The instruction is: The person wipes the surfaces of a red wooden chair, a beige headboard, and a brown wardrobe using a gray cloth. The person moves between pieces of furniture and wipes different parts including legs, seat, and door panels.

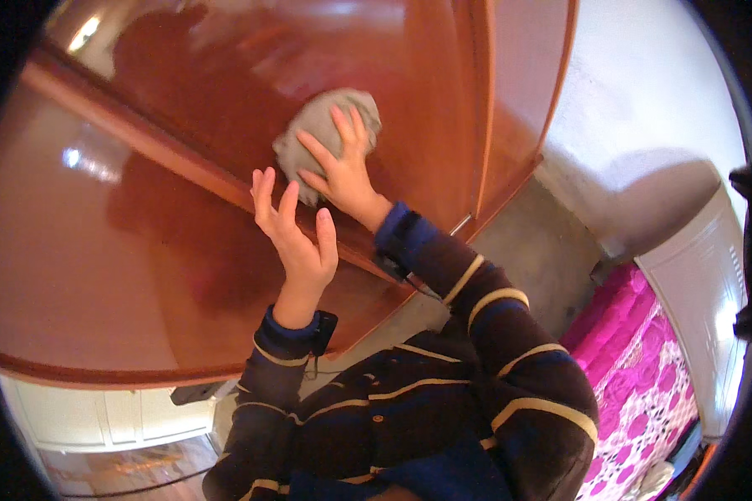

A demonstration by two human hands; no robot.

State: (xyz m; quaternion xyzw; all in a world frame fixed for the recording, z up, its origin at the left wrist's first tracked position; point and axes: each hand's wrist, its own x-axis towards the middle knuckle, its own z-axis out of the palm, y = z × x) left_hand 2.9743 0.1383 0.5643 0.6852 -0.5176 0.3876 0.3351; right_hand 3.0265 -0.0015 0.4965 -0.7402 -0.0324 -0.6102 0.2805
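My right hand (348, 169) lies with spread fingers on a crumpled grey cloth (319, 119), holding it flat against a glossy reddish-brown wooden panel (225, 94). Just below and left of it is my left hand (297, 238), raised, fingers apart, with nothing in it. Its fingertips are close to the cloth's lower edge; whether they touch the panel I cannot tell. A raised wooden strip (138, 138) runs diagonally behind my hands and divides the panel from a second glossy panel (56, 250). Dark reflections show in both surfaces.
On the right, a pink patterned bedspread (639, 376) lies beside a glossy white panel (695, 269). Grey floor (526, 250) and a white wall (639, 81) adjoin the woodwork. White cabinet doors (119, 416) show at lower left. Dark devices with thin cables sit at both my wrists.
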